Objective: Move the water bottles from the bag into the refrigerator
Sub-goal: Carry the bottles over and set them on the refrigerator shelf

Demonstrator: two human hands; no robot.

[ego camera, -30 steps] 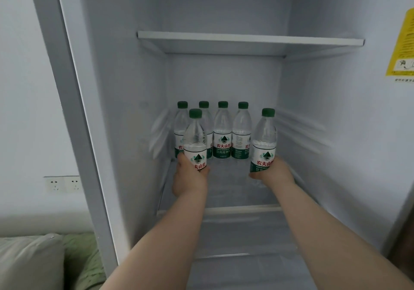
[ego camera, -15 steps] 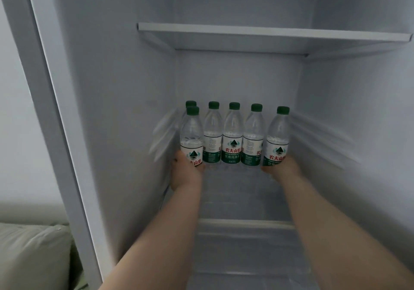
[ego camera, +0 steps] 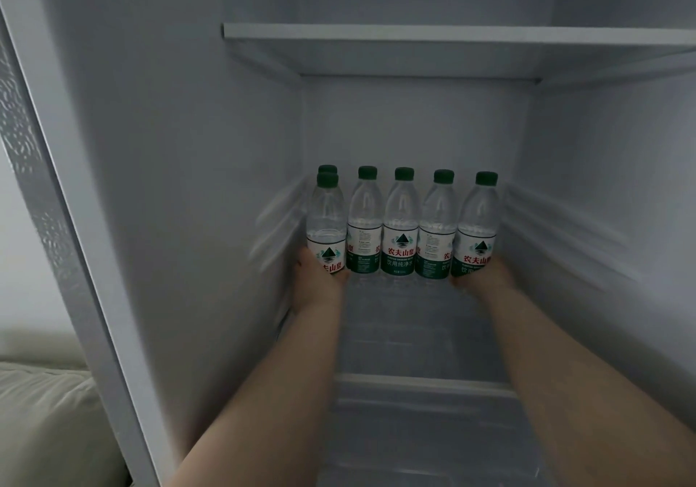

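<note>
- Left hand wraps left-end bottle; right hand wraps right-end bottle, centre frame.
- Both low on refrigerator shelf.
- Likely full: heavy, slick, stiff. Grip at label.

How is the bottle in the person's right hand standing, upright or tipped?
Upright: the bottle in the right hand has its green cap directly above its base.

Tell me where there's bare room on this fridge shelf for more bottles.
Free: the shelf's front half, between the bottle row and the front lip, and between the two forearms. Crowded: the back, where the bottle row spans wall to wall, with the left hand and right hand at its ends.
</note>
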